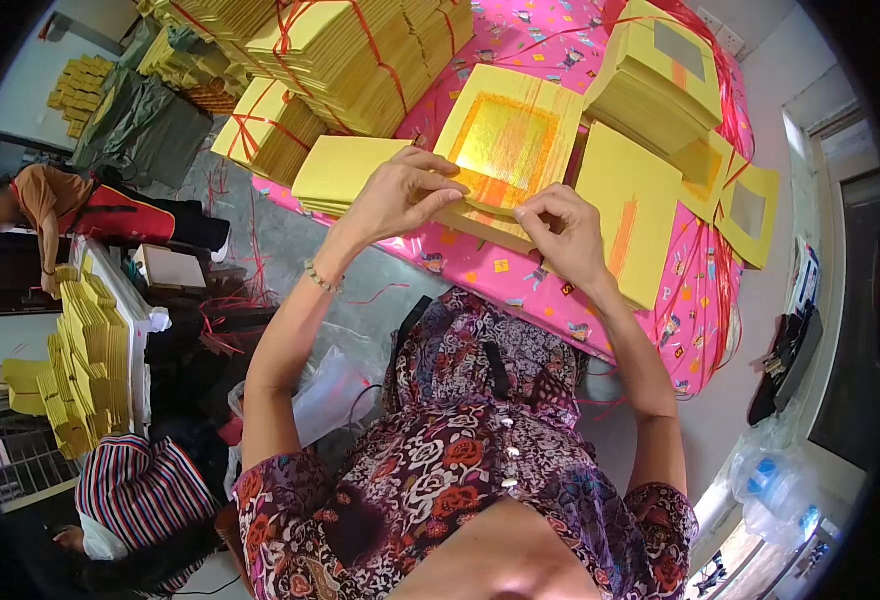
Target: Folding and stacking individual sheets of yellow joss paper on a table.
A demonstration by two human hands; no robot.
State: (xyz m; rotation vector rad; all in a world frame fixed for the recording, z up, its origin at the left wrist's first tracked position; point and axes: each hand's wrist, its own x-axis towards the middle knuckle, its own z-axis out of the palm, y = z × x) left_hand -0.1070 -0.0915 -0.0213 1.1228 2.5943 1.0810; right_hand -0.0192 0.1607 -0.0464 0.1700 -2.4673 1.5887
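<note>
In front of me a stack of yellow paper rests on the pink table, its top sheet bearing a shiny gold square with an orange border. My left hand is closed on the near left edge of the top paper, thumb and fingers pinching it. At the near right corner my right hand pinches the same edge, which curls up slightly between both hands. How many sheets are pinched I cannot tell. A plain yellow stack lies beside my left hand. Right of my right hand lies another yellow stack with orange streaks.
Tall yellow bundles tied with red string stand at the far left. A yellow stack with a silver square stands far right, near loose red strings. The pink patterned cloth covers the table. Two people work at the left by yellow stacks.
</note>
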